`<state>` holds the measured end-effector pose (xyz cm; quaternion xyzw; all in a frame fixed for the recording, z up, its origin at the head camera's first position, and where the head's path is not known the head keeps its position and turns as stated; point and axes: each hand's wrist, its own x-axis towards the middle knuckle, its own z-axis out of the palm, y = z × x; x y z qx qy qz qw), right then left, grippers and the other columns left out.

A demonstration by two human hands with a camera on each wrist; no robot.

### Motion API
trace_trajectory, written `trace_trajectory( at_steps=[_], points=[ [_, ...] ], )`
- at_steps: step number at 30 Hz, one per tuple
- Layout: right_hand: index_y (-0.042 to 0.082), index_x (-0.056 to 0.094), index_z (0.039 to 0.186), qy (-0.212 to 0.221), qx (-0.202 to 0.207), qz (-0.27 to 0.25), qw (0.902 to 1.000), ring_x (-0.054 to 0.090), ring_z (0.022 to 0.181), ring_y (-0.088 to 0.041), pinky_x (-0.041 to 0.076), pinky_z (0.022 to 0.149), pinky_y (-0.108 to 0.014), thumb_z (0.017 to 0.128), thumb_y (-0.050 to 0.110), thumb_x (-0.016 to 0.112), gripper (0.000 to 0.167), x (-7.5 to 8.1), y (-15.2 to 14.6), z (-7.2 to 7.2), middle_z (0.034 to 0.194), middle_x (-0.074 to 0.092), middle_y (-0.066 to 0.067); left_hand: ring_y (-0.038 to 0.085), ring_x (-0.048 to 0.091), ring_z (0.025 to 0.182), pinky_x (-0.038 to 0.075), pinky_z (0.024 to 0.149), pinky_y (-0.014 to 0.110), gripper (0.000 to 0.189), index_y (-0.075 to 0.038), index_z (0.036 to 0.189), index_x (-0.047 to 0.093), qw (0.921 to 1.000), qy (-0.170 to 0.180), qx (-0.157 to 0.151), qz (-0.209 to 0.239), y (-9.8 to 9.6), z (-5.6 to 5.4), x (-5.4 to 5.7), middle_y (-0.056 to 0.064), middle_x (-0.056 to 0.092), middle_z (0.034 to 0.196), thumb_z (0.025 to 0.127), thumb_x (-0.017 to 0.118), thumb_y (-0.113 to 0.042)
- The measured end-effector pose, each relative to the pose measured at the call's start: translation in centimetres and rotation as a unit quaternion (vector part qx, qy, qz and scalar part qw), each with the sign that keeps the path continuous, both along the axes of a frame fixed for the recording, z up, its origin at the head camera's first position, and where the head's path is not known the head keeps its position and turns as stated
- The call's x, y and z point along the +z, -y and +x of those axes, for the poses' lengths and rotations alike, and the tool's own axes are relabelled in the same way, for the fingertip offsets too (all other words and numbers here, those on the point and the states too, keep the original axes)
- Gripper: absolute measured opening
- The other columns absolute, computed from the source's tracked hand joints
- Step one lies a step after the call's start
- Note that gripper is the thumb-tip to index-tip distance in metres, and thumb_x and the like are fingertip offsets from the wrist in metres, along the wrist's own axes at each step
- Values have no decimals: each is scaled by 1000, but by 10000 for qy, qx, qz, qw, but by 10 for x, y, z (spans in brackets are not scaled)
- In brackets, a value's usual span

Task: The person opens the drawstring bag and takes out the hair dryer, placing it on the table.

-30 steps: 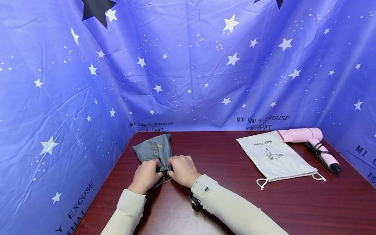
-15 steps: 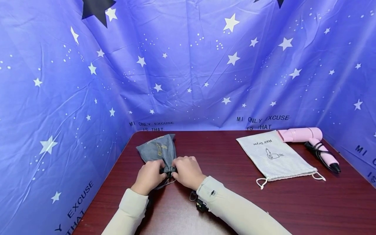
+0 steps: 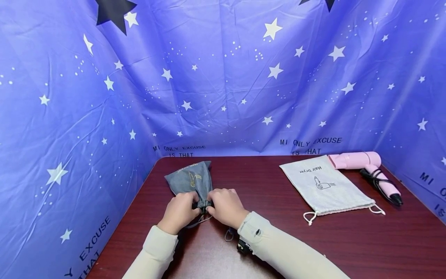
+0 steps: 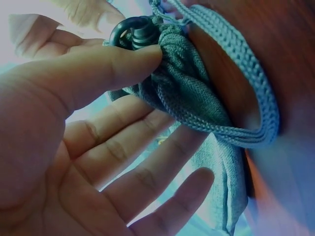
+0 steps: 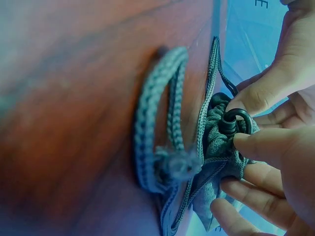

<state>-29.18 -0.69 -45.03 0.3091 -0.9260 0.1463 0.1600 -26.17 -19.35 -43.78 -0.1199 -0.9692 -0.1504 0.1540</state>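
A dark grey drawstring bag [image 3: 191, 178] with a gold hair dryer print lies at the left of the table, its mouth bunched toward me. My left hand [image 3: 178, 211] pinches the left side of the gathered mouth, thumb on top and fingers beneath. On the other side, my right hand [image 3: 228, 207] grips the mouth between thumb and fingers. A black ring with a ribbed collar [image 5: 238, 118] pokes out of the gathers between both thumbs. In the left wrist view, a grey cord loop [image 4: 263, 103] hangs from the mouth. The bag's contents are hidden.
At the right, a white drawstring bag [image 3: 324, 186] printed "Hair Dryer" lies flat. A pink hair dryer [image 3: 359, 160] rests beside it, its black cord wrapped round the handle. Blue star-printed cloth [image 3: 223, 77] encloses the back and sides of the dark red table [image 3: 251, 178].
Both hands and the grey bag have shifted slightly to the right. Its mouth stays gathered between the thumbs. The white bag and pink hair dryer have not moved.
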Motion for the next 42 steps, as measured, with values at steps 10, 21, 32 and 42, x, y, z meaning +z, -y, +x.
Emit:
trace_trajectory(
  at_steps=[10, 21, 32, 42],
  points=[
    [21, 76, 98, -137, 94, -174, 9997, 73, 85, -17, 53, 75, -44, 84, 32, 82, 19, 1, -11, 8, 98, 76, 6, 15, 59, 63, 50, 59, 37, 21, -14, 85, 69, 9997, -34, -208, -122, -6, 2, 1, -1, 68, 76, 71, 85, -13],
    [18, 75, 96, -34, 20, -365, 9993, 73, 86, -18, 56, 71, -44, 83, 29, 81, 18, 0, -22, 14, 97, 75, 3, 15, 62, 64, 50, 60, 37, 24, -16, 80, 67, 9970, -454, -505, -382, -16, 4, -2, -4, 67, 72, 67, 87, -15],
    [18, 74, 94, -107, 72, -323, 9994, 72, 82, -17, 57, 71, -41, 83, 28, 81, 16, 0, -36, 23, 94, 74, 5, 11, 52, 59, 41, 56, 33, 31, -19, 75, 56, 9927, -532, -754, -782, -28, 7, -1, -11, 50, 62, 66, 85, -18],
    [18, 73, 91, -330, 103, -170, 9993, 70, 77, -15, 55, 70, -42, 82, 29, 82, 16, 0, -47, 26, 89, 73, 6, 11, 54, 59, 47, 62, 39, 40, -22, 69, 46, 9851, -807, -963, -1173, -41, 8, 0, -11, 46, 59, 65, 86, -19]
  ],
)
